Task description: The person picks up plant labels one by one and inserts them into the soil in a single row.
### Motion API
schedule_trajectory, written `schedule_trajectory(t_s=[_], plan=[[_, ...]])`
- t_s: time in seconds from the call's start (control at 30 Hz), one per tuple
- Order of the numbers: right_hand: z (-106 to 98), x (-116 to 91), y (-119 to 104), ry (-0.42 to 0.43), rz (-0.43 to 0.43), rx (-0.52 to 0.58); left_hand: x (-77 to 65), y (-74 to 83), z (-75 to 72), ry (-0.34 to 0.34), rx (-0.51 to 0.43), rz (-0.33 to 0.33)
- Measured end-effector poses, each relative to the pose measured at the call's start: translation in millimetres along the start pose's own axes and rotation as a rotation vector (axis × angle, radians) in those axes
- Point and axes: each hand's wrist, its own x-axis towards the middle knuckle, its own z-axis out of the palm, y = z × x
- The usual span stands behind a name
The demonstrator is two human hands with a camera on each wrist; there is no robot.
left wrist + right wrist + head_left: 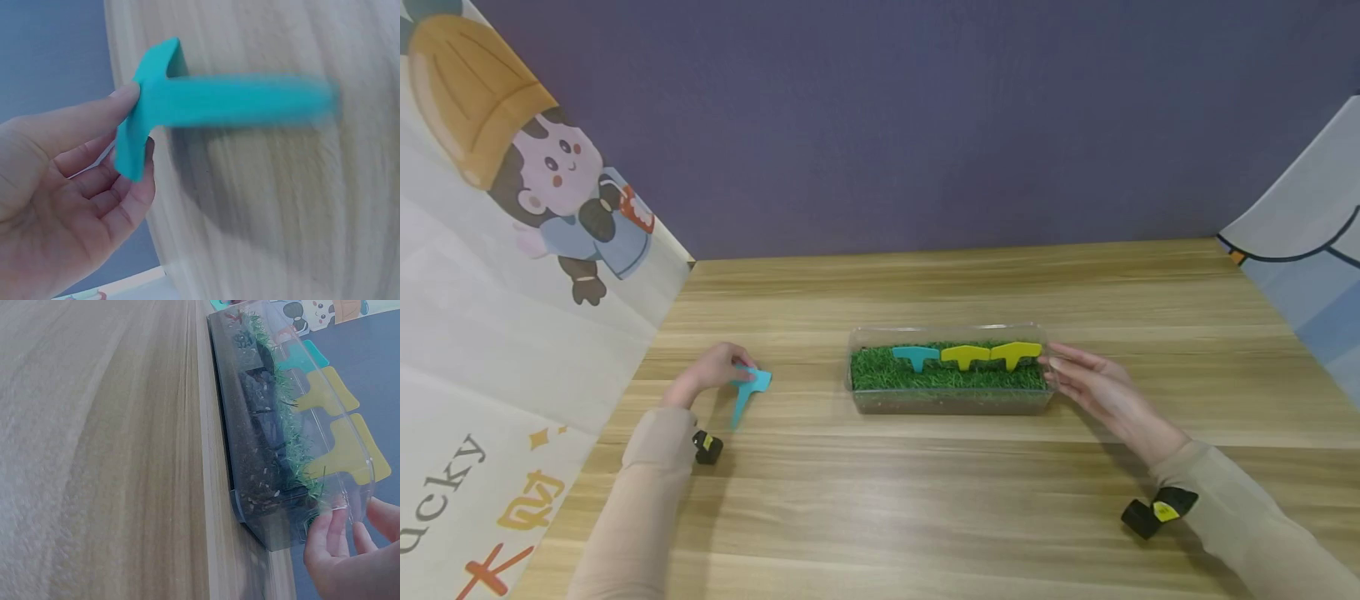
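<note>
My left hand (pixel 718 367) pinches a blue T-shaped plant label (pixel 206 100) by its crosspiece, between thumb and fingers. The label's long pointed stem hangs over the table, left of a clear planter box (pixel 955 403). This box holds artificial grass (pixel 880 375) above dark soil-like filling. Standing in a row in the grass are a blue label (pixel 916 356) and two yellow labels, one in the middle (pixel 966 357) and one at the right (pixel 1017 353). Fairly straight fingers of my right hand (pixel 1108 396) touch the box's right end.
The wood-grain table (pixel 895 500) carries the box near its middle. Behind it rises a dark blue panel (pixel 925 125). A white sheet with a cartoon figure (pixel 572 192) and lettering borders the left side; another printed sheet (pixel 1322 242) is at right.
</note>
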Motion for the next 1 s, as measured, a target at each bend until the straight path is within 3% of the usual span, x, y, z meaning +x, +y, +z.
schedule_trajectory(t_s=[0.43, 1.0], plan=[[-1, 0, 1, -0.006, -0.001, 0.013, -4.3, 15.2, -3.9, 0.059, -0.136, -0.015], [0, 0, 0, -0.008, -0.003, 0.016, -3.0, 57.9, -4.3, 0.142, -0.216, 0.056]])
